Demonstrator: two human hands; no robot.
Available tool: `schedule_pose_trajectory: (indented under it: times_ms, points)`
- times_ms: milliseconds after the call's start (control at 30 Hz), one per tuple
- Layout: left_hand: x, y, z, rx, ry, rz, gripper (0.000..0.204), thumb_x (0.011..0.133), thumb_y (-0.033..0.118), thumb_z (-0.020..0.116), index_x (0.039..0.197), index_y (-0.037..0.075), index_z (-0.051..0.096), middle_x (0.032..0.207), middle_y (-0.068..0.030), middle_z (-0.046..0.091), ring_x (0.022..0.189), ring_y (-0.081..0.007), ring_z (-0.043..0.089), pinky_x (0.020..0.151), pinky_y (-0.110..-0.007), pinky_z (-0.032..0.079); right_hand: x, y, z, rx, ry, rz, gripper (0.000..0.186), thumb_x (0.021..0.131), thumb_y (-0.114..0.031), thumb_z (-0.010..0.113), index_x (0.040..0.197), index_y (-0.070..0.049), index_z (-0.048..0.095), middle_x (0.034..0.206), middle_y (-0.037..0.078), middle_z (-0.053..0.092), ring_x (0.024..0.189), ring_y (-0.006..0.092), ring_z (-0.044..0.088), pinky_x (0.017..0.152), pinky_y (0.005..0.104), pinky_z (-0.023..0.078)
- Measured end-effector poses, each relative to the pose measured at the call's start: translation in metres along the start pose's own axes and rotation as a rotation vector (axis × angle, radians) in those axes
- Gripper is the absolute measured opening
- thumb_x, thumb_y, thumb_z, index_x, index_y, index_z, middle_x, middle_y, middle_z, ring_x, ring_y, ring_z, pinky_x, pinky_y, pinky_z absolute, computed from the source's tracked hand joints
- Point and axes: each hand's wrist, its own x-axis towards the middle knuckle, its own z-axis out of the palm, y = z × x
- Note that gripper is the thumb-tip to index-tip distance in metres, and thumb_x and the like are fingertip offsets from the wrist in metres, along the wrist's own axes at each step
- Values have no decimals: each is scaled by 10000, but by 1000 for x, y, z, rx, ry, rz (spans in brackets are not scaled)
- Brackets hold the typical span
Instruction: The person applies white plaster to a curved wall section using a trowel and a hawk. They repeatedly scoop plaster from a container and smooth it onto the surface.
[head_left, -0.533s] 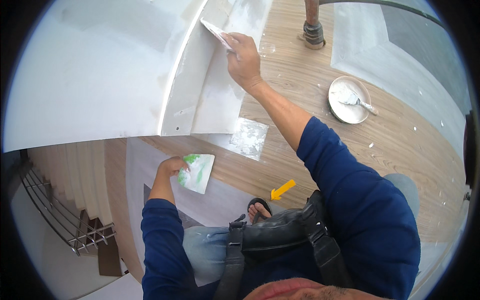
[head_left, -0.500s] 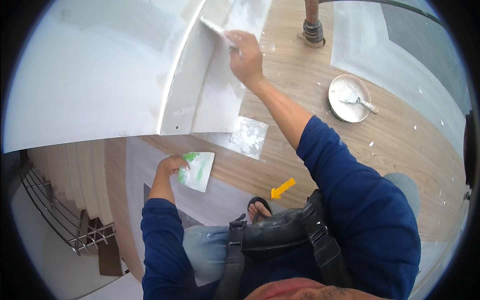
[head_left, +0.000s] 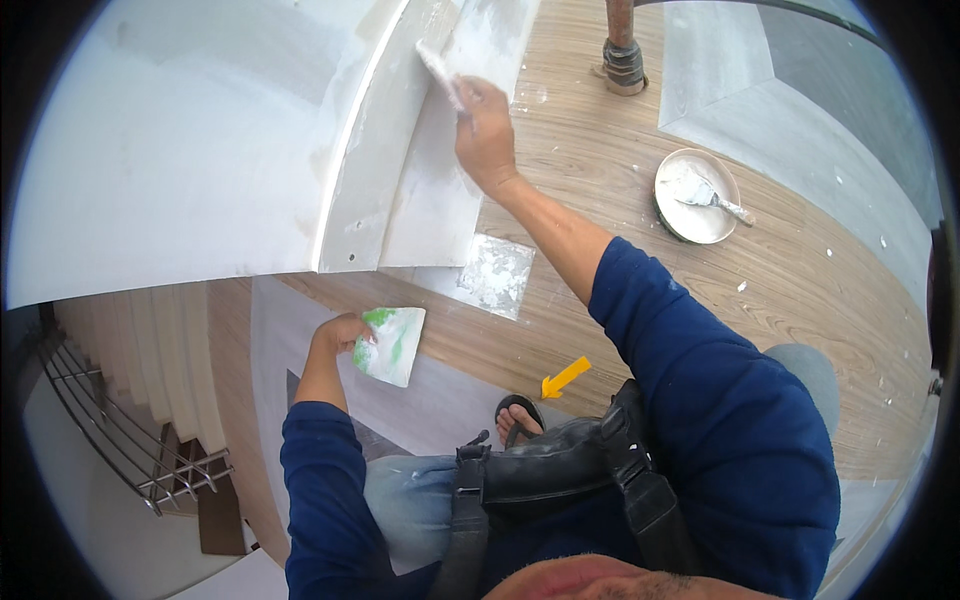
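My right hand (head_left: 486,138) is closed around a flat, whitish putty knife (head_left: 438,72). The tip of its blade meets the stepped grey-white edge (head_left: 385,150) of the panel, near the top of the view. My left hand (head_left: 345,330) pinches the left side of a flat, square putty spreader (head_left: 400,350), green under smears of white putty. It hangs above the floor, below the panel's lower corner. To the right, a round bowl (head_left: 697,225) of white putty stands on the floor, with a second putty knife (head_left: 735,211) lying in it.
A large white panel (head_left: 200,150) fills the upper left. A metal leg with a taped foot (head_left: 625,65) stands at the top. Beneath the panel corner lies a putty-smeared sheet (head_left: 498,275). Stairs (head_left: 150,350) with a metal railing (head_left: 110,430) drop away at lower left.
My right hand has shifted slightly down and left, and the putty knife has turned steeper, its tip further right. The left hand with the spreader has moved a little to the left.
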Motion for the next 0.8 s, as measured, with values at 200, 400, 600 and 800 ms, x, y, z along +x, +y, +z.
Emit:
schedule_pose_trajectory:
  times_ms: [200,400,600,800]
  points:
    - [-3,4,-2,11,-8,-6,408,733,-32,678,1138,-74,647,1093,-135,680,973,-259,663,818,-367,541,109,34,-6,-66,123,-74,354,880,-35,500,1197,7,652,1172,242,636,1097,422,570,977,480,452]
    - [-1,1,4,-18,15,-23,404,724,-47,677,1126,-79,650,1080,-148,688,967,-265,667,822,-366,540,22,10,-8,-55,-52,-42,455,862,23,572,1298,-86,637,1264,161,615,1163,367,553,994,418,469]
    - [-13,17,12,-3,-37,-2,406,713,-56,680,1118,-74,656,1070,-151,703,1004,-275,675,861,-387,540,15,16,-5,-51,87,119,395,886,14,566,1278,-1,619,1244,191,596,1137,367,564,977,419,472]
    - [5,2,-1,8,-34,0,424,709,-53,680,1131,-73,651,1082,-152,703,1006,-281,674,886,-394,536,35,17,15,-151,-55,61,460,837,0,602,1297,20,593,1238,203,556,1131,378,519,982,423,467]
